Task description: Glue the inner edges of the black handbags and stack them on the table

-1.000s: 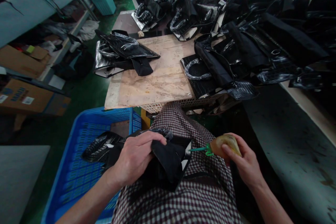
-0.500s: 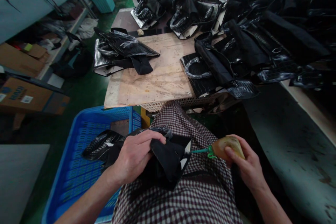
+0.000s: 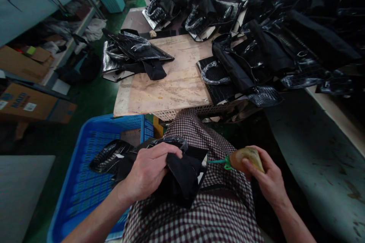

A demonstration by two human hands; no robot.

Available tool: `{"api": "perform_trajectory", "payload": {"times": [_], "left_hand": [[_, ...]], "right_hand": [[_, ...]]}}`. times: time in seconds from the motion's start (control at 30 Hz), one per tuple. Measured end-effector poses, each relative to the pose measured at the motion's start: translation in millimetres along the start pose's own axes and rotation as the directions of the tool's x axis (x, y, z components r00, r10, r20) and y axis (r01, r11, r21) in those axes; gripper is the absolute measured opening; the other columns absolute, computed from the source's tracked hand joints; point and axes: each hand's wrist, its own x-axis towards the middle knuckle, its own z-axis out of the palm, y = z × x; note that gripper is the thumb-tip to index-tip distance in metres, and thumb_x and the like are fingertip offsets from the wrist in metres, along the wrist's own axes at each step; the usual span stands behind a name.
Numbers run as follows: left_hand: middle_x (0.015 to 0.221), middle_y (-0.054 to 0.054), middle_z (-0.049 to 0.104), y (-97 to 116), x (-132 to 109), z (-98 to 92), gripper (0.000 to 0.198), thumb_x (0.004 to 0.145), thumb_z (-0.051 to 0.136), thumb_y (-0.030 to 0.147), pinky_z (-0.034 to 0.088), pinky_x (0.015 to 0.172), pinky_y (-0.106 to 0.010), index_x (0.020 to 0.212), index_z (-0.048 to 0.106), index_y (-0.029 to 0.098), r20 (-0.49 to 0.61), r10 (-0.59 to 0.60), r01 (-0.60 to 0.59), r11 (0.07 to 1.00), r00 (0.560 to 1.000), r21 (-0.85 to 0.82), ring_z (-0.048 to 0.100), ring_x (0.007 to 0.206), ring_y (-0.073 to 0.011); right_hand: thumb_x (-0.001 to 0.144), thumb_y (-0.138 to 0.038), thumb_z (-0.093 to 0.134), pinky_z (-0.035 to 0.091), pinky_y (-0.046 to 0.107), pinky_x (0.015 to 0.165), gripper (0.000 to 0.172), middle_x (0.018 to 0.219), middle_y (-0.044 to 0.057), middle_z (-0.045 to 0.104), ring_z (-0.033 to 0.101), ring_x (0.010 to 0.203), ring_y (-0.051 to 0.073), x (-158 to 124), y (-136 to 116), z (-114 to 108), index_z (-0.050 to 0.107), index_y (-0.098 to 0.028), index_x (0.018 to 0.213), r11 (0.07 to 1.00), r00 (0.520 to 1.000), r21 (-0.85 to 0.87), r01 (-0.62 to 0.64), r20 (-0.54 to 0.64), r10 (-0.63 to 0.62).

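Note:
On my lap, over the checked cloth point(image 3: 188, 218), lies a black handbag piece point(image 3: 182, 174) with pale white edges showing on its right side. My left hand point(image 3: 152, 167) grips its dark fabric between thumb and fingers. Squeezed in my right hand point(image 3: 266, 178) is a yellowish glue bottle point(image 3: 245, 160) with a green cap and a long thin green nozzle point(image 3: 217, 161). The nozzle points left, its tip at the white edge of the bag piece; whether it touches I cannot tell. Part of the bag is hidden beneath my left hand.
A blue plastic basket point(image 3: 82, 182) stands at my left. Ahead is a wooden board table point(image 3: 168, 87) with a black bag piece point(image 3: 134, 55) on its left and several more heaped at the right. Cardboard boxes point(image 3: 34, 102) sit far left; a grey-green surface point(image 3: 316, 152) lies right.
Hardly anything differs. The fabric under my left hand has shifted slightly right, covering a little more of the white edge. The bottle stays almost in place.

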Motion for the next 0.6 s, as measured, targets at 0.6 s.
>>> {"api": "perform_trajectory", "payload": {"times": [0.6], "left_hand": [[0.095, -0.007, 0.073, 0, -3, 1.7, 0.022, 0.095, 0.044, 0.009, 0.057, 0.078, -0.021, 0.09, 0.066, 0.013, 0.003, 0.01, -0.01, 1.0, 1.0, 0.002, 0.071, 0.087, -0.0134]], "right_hand": [[0.074, -0.048, 0.077, 0.053, 0.026, 0.049, 0.048, 0.097, 0.005, 0.066, 0.063, 0.072, 0.022, 2, 5, 6, 0.06, -0.022, 0.11, 0.993, 0.999, 0.113, -0.042, 0.038, 0.038]]}}
